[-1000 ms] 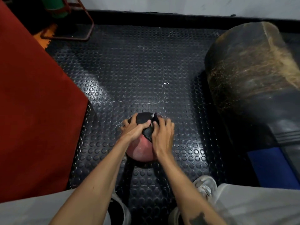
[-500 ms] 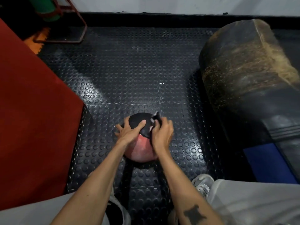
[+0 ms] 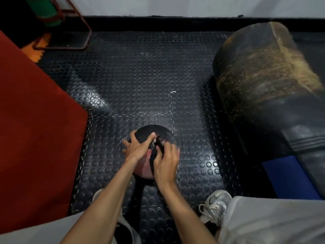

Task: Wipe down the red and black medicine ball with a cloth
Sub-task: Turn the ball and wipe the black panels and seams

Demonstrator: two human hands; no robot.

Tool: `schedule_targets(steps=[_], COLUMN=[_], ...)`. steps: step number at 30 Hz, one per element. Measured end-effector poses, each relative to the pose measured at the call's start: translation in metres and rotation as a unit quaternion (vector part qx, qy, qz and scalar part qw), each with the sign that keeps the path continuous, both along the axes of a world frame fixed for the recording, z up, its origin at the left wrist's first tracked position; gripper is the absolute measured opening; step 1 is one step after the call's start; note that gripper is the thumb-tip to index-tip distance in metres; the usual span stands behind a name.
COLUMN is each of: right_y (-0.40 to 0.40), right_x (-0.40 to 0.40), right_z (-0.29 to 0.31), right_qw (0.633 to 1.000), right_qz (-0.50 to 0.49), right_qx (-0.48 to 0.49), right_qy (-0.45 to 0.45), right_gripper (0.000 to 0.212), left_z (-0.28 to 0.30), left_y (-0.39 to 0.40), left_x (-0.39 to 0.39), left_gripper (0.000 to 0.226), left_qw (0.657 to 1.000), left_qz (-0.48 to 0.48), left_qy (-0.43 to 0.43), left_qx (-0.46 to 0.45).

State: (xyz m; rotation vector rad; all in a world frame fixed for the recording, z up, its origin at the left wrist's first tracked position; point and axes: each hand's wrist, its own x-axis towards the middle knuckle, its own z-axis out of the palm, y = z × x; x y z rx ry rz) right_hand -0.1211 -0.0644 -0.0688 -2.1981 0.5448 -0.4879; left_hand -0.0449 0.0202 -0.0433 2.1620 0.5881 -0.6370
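ball (image 3: 159,136) on floor (image 3: 137,76), between red mat (image 3: 35,138) and big bag (image 3: 267,95) | left hand (image 3: 136,148) flat on top, fingers spread, holding nothing | right hand (image 3: 165,164) curled round dark cloth (image 3: 155,152), pressed on ball

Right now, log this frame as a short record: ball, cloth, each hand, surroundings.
ball: medicine ball on studded black floor mat, black half away from the person
cloth: dark cloth against the ball's top
left hand: left hand spread on the ball
right hand: right hand grips the cloth
surroundings: red mat to the left, punching bag lying to the right
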Motion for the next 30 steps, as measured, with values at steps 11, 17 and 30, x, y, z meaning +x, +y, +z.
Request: schedule_targets(steps=[11, 17, 30], right_y=[-0.053, 0.0, 0.009], right_x=[0.054, 0.014, 0.012], right_z=[-0.006, -0.002, 0.007], right_qw=[0.991, 0.996, 0.992], right_qz=[0.039, -0.038, -0.041], right_qx=[0.091, 0.083, 0.113], right_qy=[0.087, 0.015, 0.03], right_gripper=[0.023, 0.017, 0.025], left_z=[0.017, 0.003, -0.007], left_y=[0.036, 0.026, 0.054], left_x=[0.012, 0.006, -0.016], left_gripper=[0.125, 0.149, 0.15], left_qw=[0.938, 0.923, 0.94], left_qz=[-0.326, -0.356, -0.326], left_qy=[-0.038, -0.048, -0.055], left_qx=[0.116, 0.136, 0.084])
